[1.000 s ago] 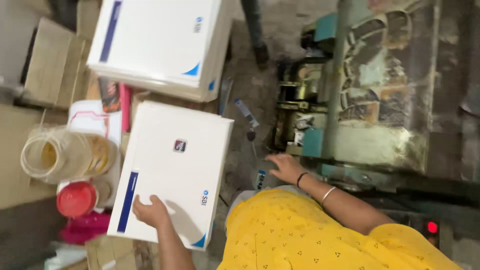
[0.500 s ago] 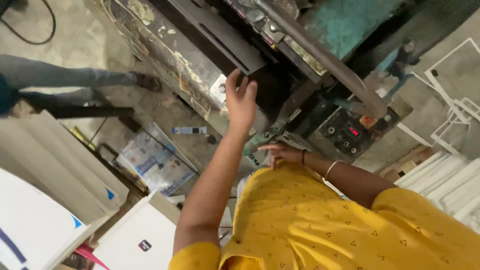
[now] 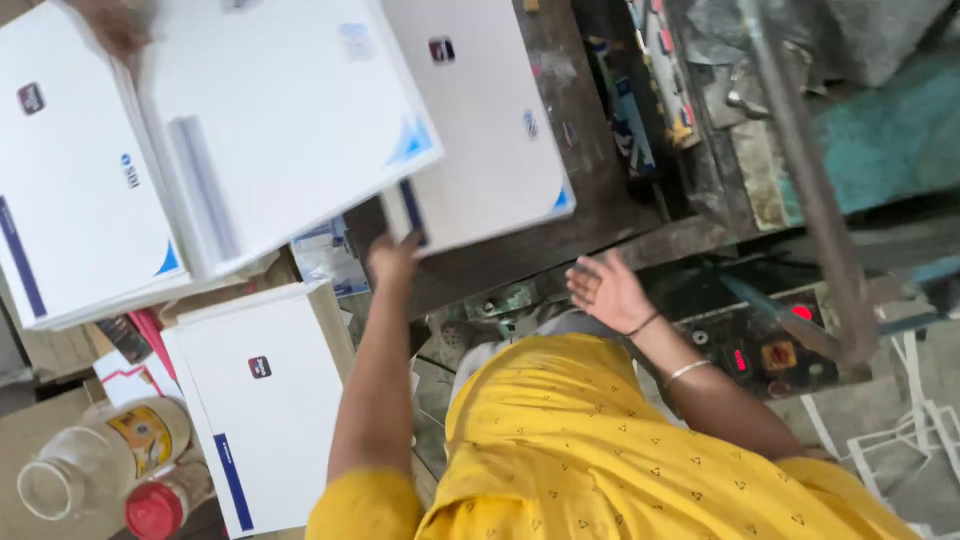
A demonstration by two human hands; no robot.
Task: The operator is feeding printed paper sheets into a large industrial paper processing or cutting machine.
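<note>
At the far left a clear plastic jar lies beside a red-capped bottle. Above them a stack of white printed sheets fills the upper left corner, and another person's hand, blurred, shows at the top edge where a loose sheet lies tilted over that stack. Below it a second pile of white sheets rests just left of the person's arm.

The left hand reaches up from the yellow sleeve and closes its fingers on the lower left corner of a white card sheet, which lies slanted on the dark metal bed of the machine. The sheet's corner with the dark blue stripe is right at the fingers.

To the right, the right hand is spread open, palm up, holding nothing, just below the bed's edge and well clear of the sheet. A dark band and a silver bangle sit on that wrist.

Further right a control panel shows red lights, and a grey metal bar slants down across the green machine body.
</note>
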